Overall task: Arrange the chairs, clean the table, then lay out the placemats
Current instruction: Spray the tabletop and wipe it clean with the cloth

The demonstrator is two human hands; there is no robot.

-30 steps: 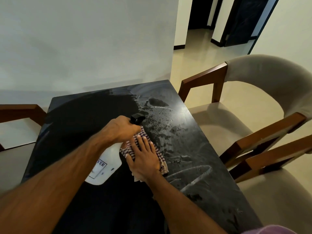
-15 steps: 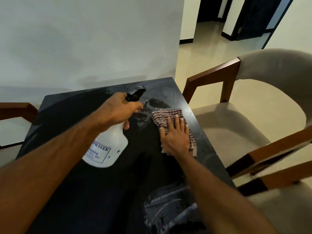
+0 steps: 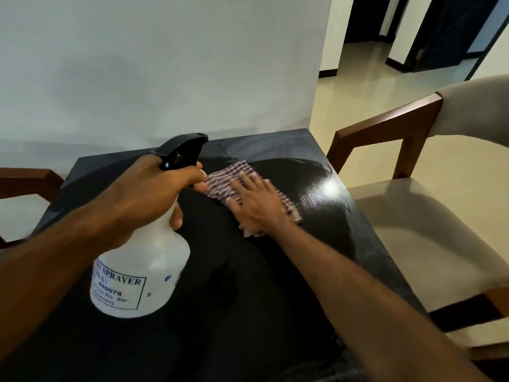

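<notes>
Wiping is the step in hand: right hand (image 3: 254, 201) presses flat-fingered on the striped cloth (image 3: 231, 177) against the black table (image 3: 344, 216), left hand (image 3: 148, 197) just beside grips the spray bottle (image 3: 143, 271), and the next stroke likely needs steady downward pressure.

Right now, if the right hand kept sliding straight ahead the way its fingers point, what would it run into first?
Likely nothing on the tabletop: the right hand lies flat on the striped cloth, fingers aimed at the far edge of the table. Beyond that edge is the white wall, though how close is unclear.
</notes>
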